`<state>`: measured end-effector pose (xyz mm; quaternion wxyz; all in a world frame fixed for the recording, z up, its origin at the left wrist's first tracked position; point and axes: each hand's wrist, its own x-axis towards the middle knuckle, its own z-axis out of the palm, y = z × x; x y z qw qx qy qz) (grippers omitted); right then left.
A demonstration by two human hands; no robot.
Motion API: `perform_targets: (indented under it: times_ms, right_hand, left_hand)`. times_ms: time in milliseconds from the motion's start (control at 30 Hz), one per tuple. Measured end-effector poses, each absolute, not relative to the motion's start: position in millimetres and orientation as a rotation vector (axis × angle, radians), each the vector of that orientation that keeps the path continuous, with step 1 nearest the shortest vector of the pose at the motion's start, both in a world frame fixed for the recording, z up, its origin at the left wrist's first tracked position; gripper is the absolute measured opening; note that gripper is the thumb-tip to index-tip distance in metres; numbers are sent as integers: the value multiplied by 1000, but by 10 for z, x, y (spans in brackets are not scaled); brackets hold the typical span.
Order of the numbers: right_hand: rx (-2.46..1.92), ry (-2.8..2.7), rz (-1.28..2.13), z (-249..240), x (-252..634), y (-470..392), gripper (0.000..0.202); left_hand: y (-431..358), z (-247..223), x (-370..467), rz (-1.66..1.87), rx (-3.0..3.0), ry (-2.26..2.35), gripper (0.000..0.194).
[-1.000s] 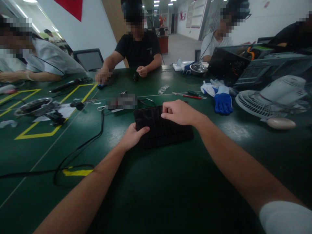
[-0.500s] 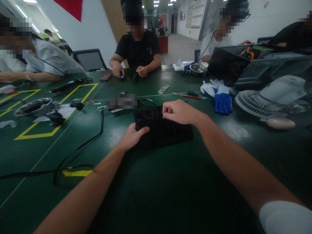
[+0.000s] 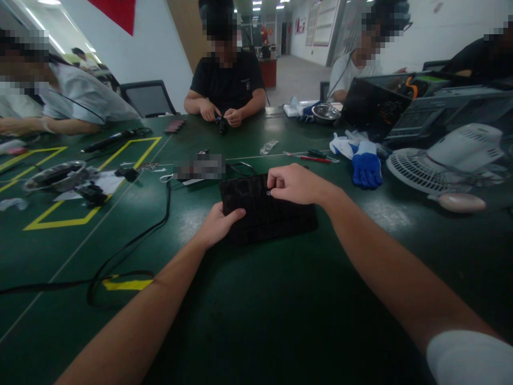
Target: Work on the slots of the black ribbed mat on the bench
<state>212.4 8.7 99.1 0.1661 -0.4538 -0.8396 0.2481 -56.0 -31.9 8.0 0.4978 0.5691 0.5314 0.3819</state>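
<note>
A flat black panel (image 3: 260,219) with a moulded pattern of ridges and recesses lies on the green table in front of me. My left hand (image 3: 220,224) is closed on its left edge, thumb on top and the other fingers hidden underneath. Over the panel's upper part, my right hand (image 3: 292,183) is pinched, fingers curled. A small shiny piece (image 3: 269,193) shows at its fingertips, too small to name. Just beyond the panel sits a blurred-out device (image 3: 200,168) with a dark cable beside it.
Blue-and-white gloves (image 3: 366,166) and a white fan (image 3: 444,160) are on the right. Red and dark-handled tools (image 3: 316,158) lie ahead. A black cable (image 3: 132,243) loops across the left, near a metal ring-shaped part (image 3: 58,176). Across the table a person (image 3: 226,80) handles a small dark object.
My hands and the panel have hardly moved; the shiny piece at my right fingertips shows more clearly. The person opposite has brought both hands together at a dark object.
</note>
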Motion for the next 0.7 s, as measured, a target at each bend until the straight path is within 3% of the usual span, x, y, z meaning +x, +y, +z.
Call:
perform_targets:
  times_ms: [700]
  right_hand:
    - [-1289, -2422, 600, 957, 2102, 87, 10]
  left_hand:
    - [-293, 38, -578, 918, 1347, 1275, 50]
